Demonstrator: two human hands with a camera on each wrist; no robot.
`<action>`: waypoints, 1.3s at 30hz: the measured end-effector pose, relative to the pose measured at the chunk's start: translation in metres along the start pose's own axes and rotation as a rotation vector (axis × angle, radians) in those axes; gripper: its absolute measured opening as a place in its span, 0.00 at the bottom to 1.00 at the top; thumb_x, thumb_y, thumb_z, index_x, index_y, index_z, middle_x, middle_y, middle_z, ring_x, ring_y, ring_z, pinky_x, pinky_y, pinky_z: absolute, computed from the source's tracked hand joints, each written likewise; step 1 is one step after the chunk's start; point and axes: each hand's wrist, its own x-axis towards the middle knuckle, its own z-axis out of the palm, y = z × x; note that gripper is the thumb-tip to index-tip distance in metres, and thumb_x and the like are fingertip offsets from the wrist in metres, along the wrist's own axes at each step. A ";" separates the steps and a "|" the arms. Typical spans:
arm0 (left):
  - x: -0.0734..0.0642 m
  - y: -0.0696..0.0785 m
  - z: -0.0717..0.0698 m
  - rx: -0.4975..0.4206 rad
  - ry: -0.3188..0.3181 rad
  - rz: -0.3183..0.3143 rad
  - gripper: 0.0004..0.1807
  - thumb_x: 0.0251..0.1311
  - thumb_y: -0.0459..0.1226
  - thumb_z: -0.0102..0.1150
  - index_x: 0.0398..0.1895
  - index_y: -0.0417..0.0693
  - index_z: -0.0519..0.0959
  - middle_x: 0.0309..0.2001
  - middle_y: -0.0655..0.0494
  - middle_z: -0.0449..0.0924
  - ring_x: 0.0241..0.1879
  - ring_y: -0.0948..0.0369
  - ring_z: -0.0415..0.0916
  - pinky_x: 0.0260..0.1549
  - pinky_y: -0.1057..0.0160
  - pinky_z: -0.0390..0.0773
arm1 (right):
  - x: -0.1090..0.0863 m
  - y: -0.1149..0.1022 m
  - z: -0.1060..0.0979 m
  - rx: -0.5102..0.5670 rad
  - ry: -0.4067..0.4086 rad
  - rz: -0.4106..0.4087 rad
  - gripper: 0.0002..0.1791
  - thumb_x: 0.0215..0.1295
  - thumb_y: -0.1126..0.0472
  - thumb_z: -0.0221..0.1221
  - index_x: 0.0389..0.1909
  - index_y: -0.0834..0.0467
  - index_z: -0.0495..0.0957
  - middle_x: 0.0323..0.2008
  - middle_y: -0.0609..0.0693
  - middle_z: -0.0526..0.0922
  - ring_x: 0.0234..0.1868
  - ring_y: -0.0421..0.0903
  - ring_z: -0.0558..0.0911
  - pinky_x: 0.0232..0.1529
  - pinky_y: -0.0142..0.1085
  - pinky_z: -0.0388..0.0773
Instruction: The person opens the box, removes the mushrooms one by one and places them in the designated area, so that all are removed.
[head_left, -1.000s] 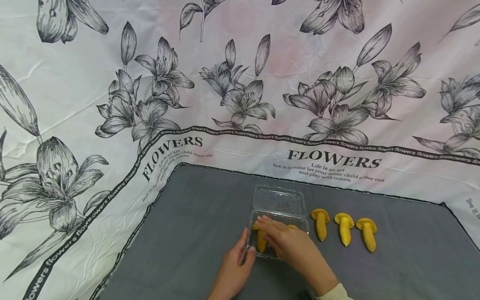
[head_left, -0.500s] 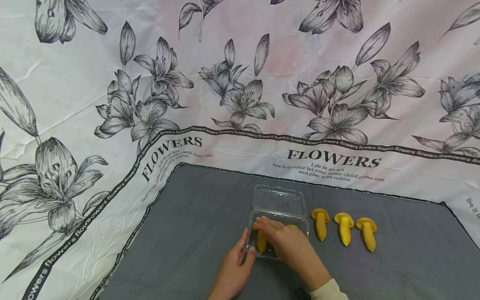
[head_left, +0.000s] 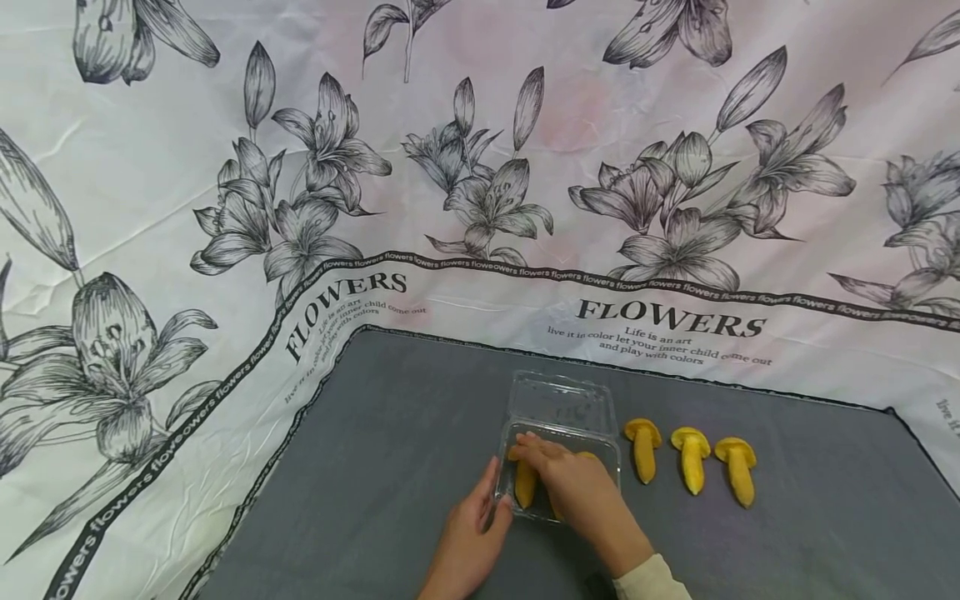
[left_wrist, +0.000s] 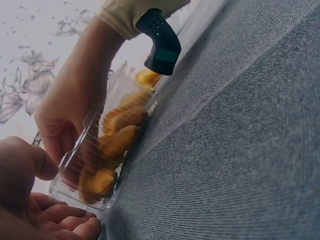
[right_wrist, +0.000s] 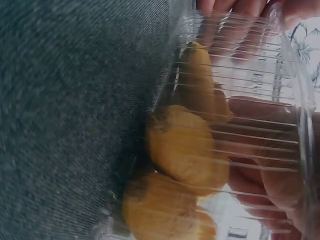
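In the head view, a clear plastic box (head_left: 617, 467) with a hinged lid (head_left: 564, 400) thrown back stands on the grey cloth. My left hand (head_left: 471, 529) holds its near left side, thumb and fingers at the wall. My right hand (head_left: 577, 483) reaches down inside over yellow mushrooms. A mushroom (head_left: 526, 485) at the left shows its stem below my fingers. Through the ribbed wall, the right wrist view shows several mushrooms, one with a rounded cap (right_wrist: 182, 145), beside my right fingers. Whether those fingers grip one is hidden.
To the right of the box, three yellow mushrooms lie in a row: the nearest one (head_left: 643, 450), a middle one (head_left: 693, 460) and an outer one (head_left: 738, 471). A white flower-printed sheet (head_left: 480, 150) rises behind the grey cloth (head_left: 390, 433).
The right wrist and sleeve have shifted slightly left, while the right fingers stay in the box. The left hand and the three loose mushrooms keep their places.
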 end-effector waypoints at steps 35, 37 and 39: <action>0.000 0.000 0.002 0.049 0.021 0.008 0.36 0.80 0.43 0.54 0.83 0.38 0.57 0.79 0.38 0.60 0.78 0.45 0.60 0.72 0.47 0.68 | -0.003 0.006 0.010 -0.010 0.102 -0.036 0.25 0.60 0.70 0.74 0.58 0.51 0.86 0.60 0.47 0.87 0.57 0.44 0.87 0.29 0.43 0.88; 0.001 0.000 0.003 0.050 0.023 -0.001 0.36 0.80 0.44 0.54 0.83 0.38 0.57 0.79 0.38 0.60 0.78 0.45 0.60 0.72 0.47 0.69 | -0.003 0.006 0.011 -0.002 0.111 -0.039 0.24 0.61 0.69 0.74 0.58 0.51 0.86 0.60 0.47 0.87 0.56 0.44 0.88 0.30 0.43 0.88; 0.002 -0.001 0.004 0.049 0.024 -0.024 0.37 0.80 0.45 0.54 0.83 0.39 0.57 0.80 0.39 0.60 0.78 0.46 0.60 0.72 0.47 0.69 | -0.004 0.006 0.010 0.004 0.119 -0.044 0.24 0.61 0.69 0.74 0.58 0.52 0.85 0.60 0.48 0.87 0.55 0.45 0.88 0.30 0.43 0.88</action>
